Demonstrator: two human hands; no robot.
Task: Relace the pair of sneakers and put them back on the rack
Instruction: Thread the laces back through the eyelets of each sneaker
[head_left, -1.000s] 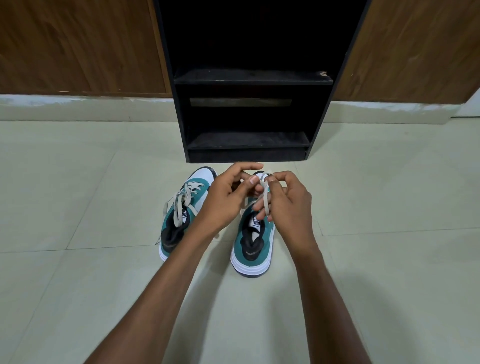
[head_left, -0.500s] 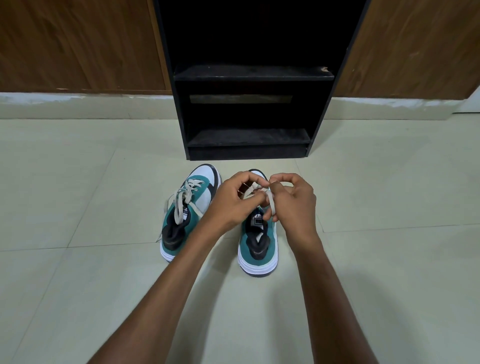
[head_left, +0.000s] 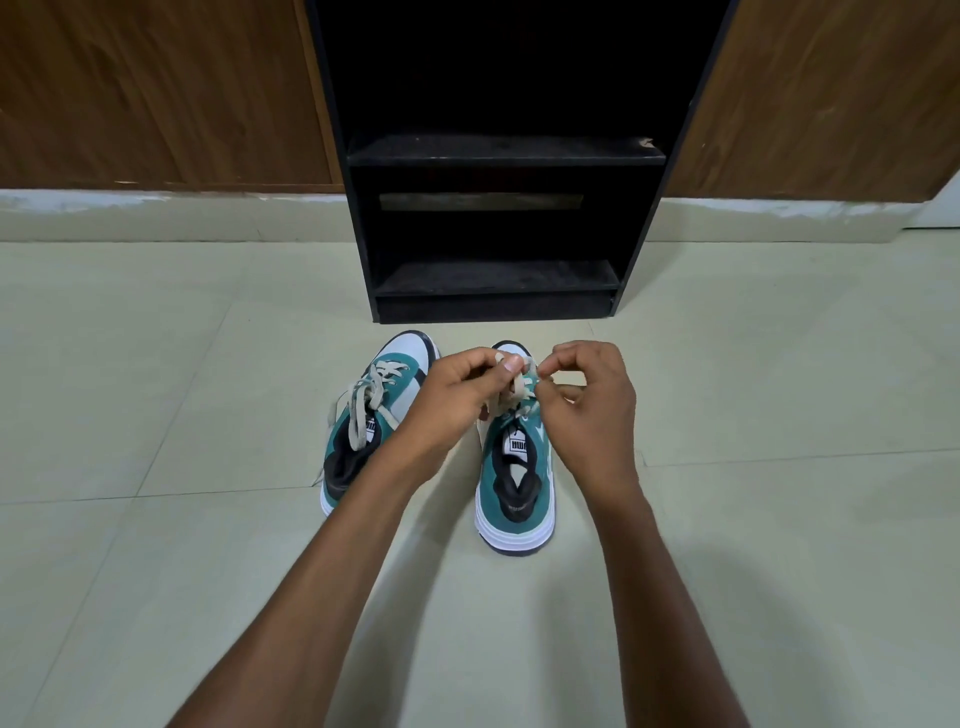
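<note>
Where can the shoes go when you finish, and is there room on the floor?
Both shelves of the black wooden rack look bare: the upper shelf and the lower shelf. The pale tiled floor is open left of the laced teal-and-white sneaker and right of the right hand. It's crowded where both hands work the beige lace.

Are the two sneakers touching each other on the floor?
Apart. The head view shows bare floor tile between the left sneaker and the right sneaker near their heels; farther forward the left hand hides the space.
</note>
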